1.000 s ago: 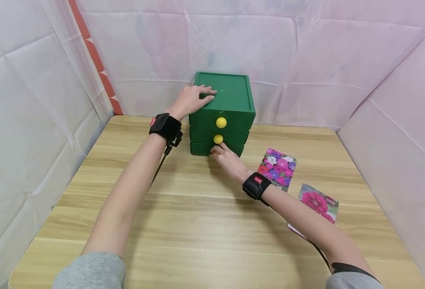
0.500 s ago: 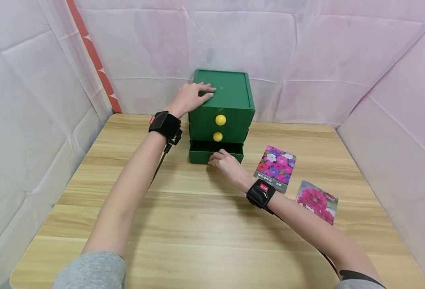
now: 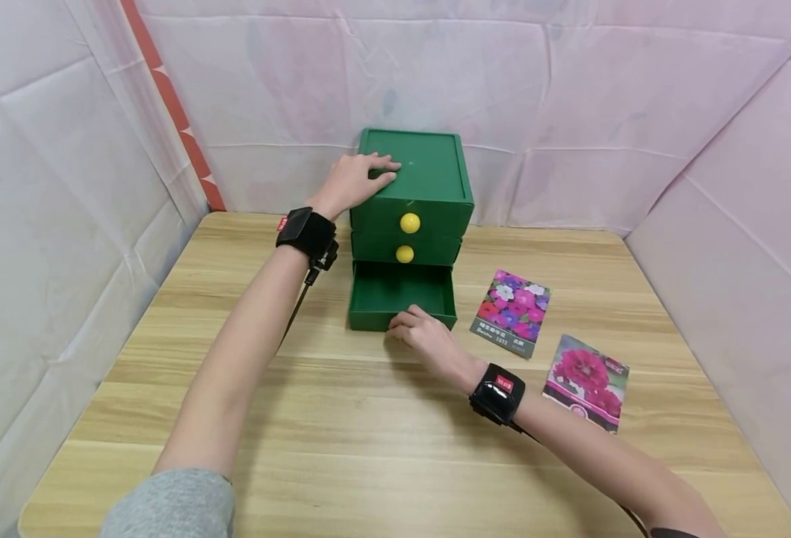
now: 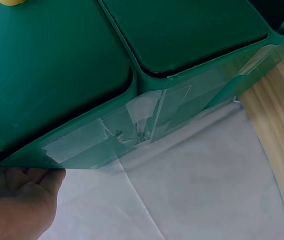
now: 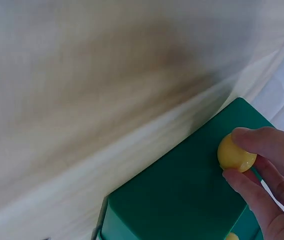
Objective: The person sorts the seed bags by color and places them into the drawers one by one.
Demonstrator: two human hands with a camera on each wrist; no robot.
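- I see my left hand [image 3: 355, 181] resting flat, fingers straight, on top of the green drawer cabinet [image 3: 429, 175] at the bench's [image 3: 368, 418] far edge.
- My right hand [image 3: 422, 340] pinches the yellow knob [image 5: 234, 152] of the bottom drawer [image 3: 398, 295], which stands pulled out.
- Two flower seed packets [image 3: 512, 314] lie towards the bench's right edge.

The little chest of drawers [image 3: 411, 187] is dark green all over, and so is its pulled-out bottom drawer [image 3: 400, 299]; each knob [image 3: 410, 223] is bright yellow. The table [image 3: 368, 418] is pale wood with streaky grain. One packet [image 3: 512, 314] is printed with purple, pink and white flowers, the other packet [image 3: 587, 381] with large magenta blooms. Both wrist straps [image 3: 308, 230] are black with a small red label. The sleeves [image 3: 169, 504] are grey. The backdrop sheet [image 3: 570, 112] is whitish pink, with an orange-red strip [image 3: 173, 104] at its left.
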